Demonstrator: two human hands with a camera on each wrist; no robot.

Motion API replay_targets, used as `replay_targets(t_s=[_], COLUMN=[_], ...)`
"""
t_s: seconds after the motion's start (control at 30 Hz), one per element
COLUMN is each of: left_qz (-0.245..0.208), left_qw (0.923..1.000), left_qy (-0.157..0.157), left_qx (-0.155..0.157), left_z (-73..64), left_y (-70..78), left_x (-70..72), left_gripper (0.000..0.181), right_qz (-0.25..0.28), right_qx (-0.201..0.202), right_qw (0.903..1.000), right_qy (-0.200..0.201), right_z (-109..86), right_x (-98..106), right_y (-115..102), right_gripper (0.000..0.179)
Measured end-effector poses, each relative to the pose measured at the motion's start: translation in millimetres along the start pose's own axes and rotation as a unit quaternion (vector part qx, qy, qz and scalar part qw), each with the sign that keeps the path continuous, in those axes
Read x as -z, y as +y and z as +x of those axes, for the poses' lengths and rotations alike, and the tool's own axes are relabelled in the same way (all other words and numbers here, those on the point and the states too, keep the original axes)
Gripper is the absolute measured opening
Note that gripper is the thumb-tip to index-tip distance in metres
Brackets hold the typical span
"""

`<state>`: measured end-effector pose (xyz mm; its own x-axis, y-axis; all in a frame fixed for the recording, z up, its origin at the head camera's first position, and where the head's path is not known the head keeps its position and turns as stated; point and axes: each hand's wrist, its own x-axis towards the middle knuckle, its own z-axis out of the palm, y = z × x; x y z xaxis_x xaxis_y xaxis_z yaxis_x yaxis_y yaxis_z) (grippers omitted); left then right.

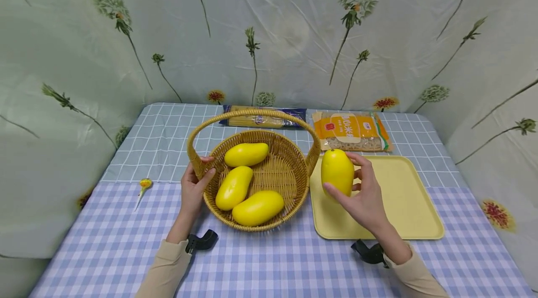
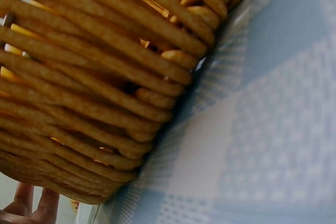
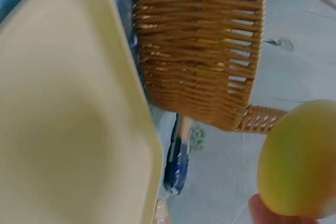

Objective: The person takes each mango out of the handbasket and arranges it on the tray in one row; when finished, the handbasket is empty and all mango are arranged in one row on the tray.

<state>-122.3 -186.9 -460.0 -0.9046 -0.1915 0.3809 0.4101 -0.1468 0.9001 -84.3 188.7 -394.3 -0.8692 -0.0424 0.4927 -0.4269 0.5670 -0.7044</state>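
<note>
A round wicker basket (image 1: 279, 174) with a tall arched handle stands mid-table, holding three yellow mangoes; one mango (image 1: 258, 208) lies nearest the front. My left hand (image 1: 194, 190) grips the basket's left side at the foot of the handle, thumb over the rim. In the left wrist view the woven wall (image 2: 89, 77) fills much of the frame, two fingers (image 2: 46, 205) showing below. Over the tray's left part, my right hand (image 1: 366, 195) holds another mango (image 1: 337, 173) upright between thumb and fingers. In the right wrist view that mango (image 3: 299, 158) appears beside the basket (image 3: 199, 45).
A pale yellow tray (image 1: 414, 200) lies to the basket's right. Behind are a pack of noodles (image 1: 260, 121) and an orange food bag (image 1: 353, 131). On the left lies a small yellow-topped stick-like item (image 1: 145, 186). Printed curtains (image 1: 294, 31) surround the checked tablecloth.
</note>
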Motion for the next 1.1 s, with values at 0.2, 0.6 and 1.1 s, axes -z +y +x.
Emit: replay_targets(t_s=[0.2,0.6,1.1], left_qz=[0.001,0.005,-0.003], left_qw=[1.0,1.0,1.0], left_qy=[0.0,0.001,-0.002], left_qx=[0.002,0.002,-0.001], left_z=[-0.3,-0.5,-0.6], left_y=[0.4,0.8,0.5], left_x=[0.2,-0.3,-0.1], left_gripper=[0.027,0.027,0.026], right_qz=[-0.02,-0.091,-0.175], right_qx=[-0.056,-0.142,-0.177], right_qw=[0.9974,0.9784,0.9471], right_qy=[-0.041,-0.12,-0.203], right_z=[0.5,3.5,8.8], right_x=[-1,-10,-19], right_y=[9,23,24], right_gripper=[0.079,0.08,0.08])
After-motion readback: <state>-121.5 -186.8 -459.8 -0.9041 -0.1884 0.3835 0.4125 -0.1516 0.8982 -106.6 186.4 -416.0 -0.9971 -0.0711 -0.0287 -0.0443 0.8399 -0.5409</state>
